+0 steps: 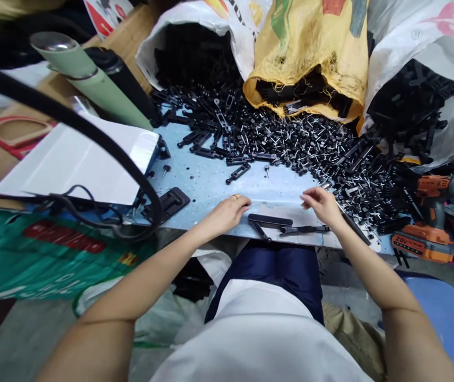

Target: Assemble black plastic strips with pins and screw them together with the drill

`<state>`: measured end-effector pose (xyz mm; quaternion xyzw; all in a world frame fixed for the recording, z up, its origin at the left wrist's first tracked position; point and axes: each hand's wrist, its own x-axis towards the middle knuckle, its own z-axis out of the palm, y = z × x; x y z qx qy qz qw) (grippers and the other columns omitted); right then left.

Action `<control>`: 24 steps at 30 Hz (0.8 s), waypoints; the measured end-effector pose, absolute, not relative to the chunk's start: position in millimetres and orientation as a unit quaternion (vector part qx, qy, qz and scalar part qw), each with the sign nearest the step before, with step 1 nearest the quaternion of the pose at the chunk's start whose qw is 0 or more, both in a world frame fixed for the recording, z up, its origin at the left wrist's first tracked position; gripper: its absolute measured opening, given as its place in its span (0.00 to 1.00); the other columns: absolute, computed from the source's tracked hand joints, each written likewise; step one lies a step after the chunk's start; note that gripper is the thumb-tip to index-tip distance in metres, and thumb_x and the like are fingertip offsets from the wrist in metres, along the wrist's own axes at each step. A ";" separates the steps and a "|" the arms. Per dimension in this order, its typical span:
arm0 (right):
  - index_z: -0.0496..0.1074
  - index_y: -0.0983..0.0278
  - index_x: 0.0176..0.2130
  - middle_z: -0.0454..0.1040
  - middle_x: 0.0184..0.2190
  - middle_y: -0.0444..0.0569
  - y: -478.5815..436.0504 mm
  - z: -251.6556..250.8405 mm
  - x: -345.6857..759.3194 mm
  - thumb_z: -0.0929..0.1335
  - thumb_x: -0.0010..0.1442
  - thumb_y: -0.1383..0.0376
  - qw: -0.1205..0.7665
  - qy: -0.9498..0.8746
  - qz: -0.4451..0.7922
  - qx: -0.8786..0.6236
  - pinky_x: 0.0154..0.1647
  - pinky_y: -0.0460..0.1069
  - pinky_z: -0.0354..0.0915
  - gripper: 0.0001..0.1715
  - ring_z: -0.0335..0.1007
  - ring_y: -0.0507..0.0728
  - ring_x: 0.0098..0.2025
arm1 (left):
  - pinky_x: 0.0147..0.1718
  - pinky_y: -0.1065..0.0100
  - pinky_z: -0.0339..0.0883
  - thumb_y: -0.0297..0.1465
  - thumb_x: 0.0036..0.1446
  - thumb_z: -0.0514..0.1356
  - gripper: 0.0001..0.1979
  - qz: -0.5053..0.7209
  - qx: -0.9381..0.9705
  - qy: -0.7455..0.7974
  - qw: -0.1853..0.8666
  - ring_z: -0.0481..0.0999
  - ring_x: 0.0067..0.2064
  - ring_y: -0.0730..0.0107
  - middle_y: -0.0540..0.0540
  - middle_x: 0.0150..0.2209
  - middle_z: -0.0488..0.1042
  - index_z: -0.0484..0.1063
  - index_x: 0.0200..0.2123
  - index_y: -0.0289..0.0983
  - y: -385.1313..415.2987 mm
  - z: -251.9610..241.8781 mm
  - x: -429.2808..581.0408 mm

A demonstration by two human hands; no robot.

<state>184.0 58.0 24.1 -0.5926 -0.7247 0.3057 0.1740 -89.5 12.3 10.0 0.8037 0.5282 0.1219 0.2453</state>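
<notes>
My left hand (230, 210) hovers at the near part of the blue worktop, fingers curled together; whatever they may pinch is too small to tell. Across from it, my right hand (322, 205) has its fingers drawn together in a pinch, and I cannot make out what is in them. Between and just below the hands lies a black hinged bracket (270, 219), folded into a V. Beside it, under my right wrist, is a black fork-ended bar (305, 229). A black flat plate-like part (171, 204) rests left of my left hand.
Behind the hands spreads a heap of black-headed screws (286, 138) with black link parts (221, 119). Open sacks, one yellow (310, 48), stand at the back. An orange cordless drill (429, 217) sits right; a green bottle (95, 79), white paper (87, 159) and black cable (92, 140) lie left.
</notes>
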 end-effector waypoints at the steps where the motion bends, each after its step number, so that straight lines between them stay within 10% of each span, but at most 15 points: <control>1: 0.67 0.66 0.35 0.71 0.22 0.44 44.9 19.0 180.4 0.62 0.58 0.51 0.196 -0.709 0.354 -0.578 0.28 0.45 0.67 0.20 0.69 0.49 0.23 | 0.39 0.64 0.65 0.28 0.59 0.46 0.13 0.101 0.809 0.521 0.253 0.71 0.38 0.64 0.44 0.35 0.69 0.69 0.39 0.35 5.9 14.4 -91.0; 6: 0.65 0.64 0.33 0.71 0.22 0.44 9.4 -5.6 165.8 0.62 0.52 0.42 0.290 -0.646 0.452 -0.543 0.26 0.47 0.69 0.28 0.70 0.51 0.23 | 0.34 0.66 0.65 0.23 0.56 0.45 0.15 -0.006 0.819 0.530 0.219 0.70 0.32 0.66 0.44 0.31 0.67 0.71 0.34 0.34 -2.0 27.5 -84.2; 24: 0.71 0.65 0.39 0.75 0.38 0.54 -3.0 -11.6 175.4 0.53 0.65 0.58 0.155 -0.883 0.107 -0.431 0.44 0.48 0.68 0.23 0.72 0.52 0.40 | 0.37 0.64 0.69 0.25 0.62 0.45 0.13 0.144 0.853 0.497 0.070 0.73 0.36 0.65 0.40 0.33 0.71 0.68 0.40 0.32 -14.2 -9.6 -68.3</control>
